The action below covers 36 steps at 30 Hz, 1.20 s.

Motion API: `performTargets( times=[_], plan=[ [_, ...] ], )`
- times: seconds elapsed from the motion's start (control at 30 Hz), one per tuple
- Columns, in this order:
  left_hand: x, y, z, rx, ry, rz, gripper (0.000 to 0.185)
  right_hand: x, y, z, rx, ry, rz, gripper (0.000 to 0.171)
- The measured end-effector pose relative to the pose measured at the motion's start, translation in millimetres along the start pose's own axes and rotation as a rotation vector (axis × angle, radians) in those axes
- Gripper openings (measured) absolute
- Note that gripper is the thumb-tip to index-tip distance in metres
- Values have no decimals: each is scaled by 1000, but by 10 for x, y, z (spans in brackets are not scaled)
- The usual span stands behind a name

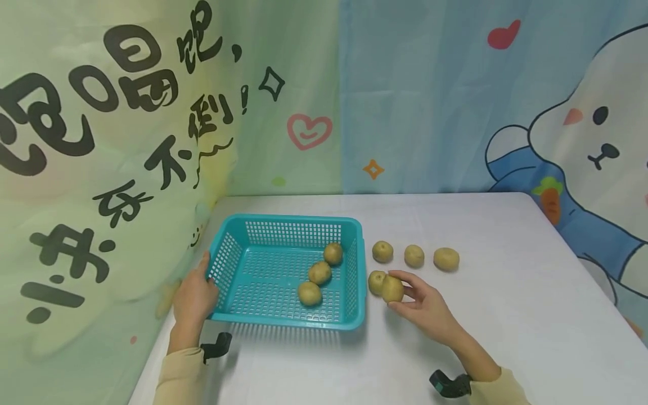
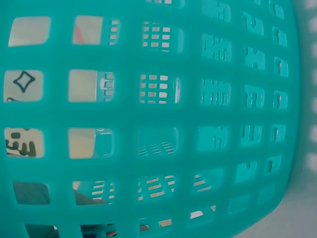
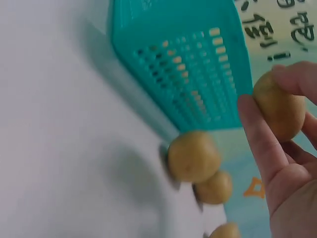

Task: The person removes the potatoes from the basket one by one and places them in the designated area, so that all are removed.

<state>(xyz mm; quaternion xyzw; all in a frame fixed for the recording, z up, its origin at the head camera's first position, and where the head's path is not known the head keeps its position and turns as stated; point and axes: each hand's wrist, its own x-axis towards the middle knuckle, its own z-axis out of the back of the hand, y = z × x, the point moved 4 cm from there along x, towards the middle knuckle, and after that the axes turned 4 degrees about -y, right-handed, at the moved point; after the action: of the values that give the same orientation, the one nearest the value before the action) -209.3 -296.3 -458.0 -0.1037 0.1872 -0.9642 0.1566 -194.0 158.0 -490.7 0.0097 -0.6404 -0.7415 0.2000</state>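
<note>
My right hand [image 1: 425, 308] pinches a potato [image 1: 392, 289] between thumb and fingers, just right of the turquoise plastic basket [image 1: 288, 323]. In the right wrist view the held potato [image 3: 280, 106] is above the table, with the basket wall [image 3: 198, 74] behind it. Another potato [image 1: 376, 281] lies on the table, partly covered by the held one in the head view. My left hand [image 1: 194, 295] grips the basket's left rim. Inside the basket, toward its right side, are three potatoes [image 1: 320, 273]. Mesh fills most of the left wrist view, hiding most of the left hand.
A row of three potatoes [image 1: 414, 256] lies on the white table [image 1: 506, 315] to the right of the basket. Behind the table hangs a printed curtain [image 1: 415, 95], and it also runs along the left side. Each wrist wears a black camera mount [image 1: 450, 385].
</note>
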Motion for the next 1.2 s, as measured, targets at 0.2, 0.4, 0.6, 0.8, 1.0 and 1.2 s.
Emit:
performTargets(
  times=[0.2, 0.4, 0.6, 0.8, 1.0, 1.2],
  plan=[
    [10, -2, 10, -11, -1, 3, 64, -111, -108, 218, -41, -108, 7, 59],
    [14, -6, 21, -9, -20, 2, 64, -187, -259, 326, -196, -206, -20, 56],
    [11, 7, 13, 0, -23, -2, 63, -185, -458, 418, -353, -262, -61, 56],
    [19, 27, 15, 0, -22, 1, 62, -92, -598, 480, -433, -293, -138, 55],
    [4, 18, 12, -4, -31, 10, 62, 5, -630, 501, -489, -289, -168, 55],
    [2, 1, 4, -14, -32, 8, 62, -3, -661, 510, -578, -264, -207, 55]
  ],
)
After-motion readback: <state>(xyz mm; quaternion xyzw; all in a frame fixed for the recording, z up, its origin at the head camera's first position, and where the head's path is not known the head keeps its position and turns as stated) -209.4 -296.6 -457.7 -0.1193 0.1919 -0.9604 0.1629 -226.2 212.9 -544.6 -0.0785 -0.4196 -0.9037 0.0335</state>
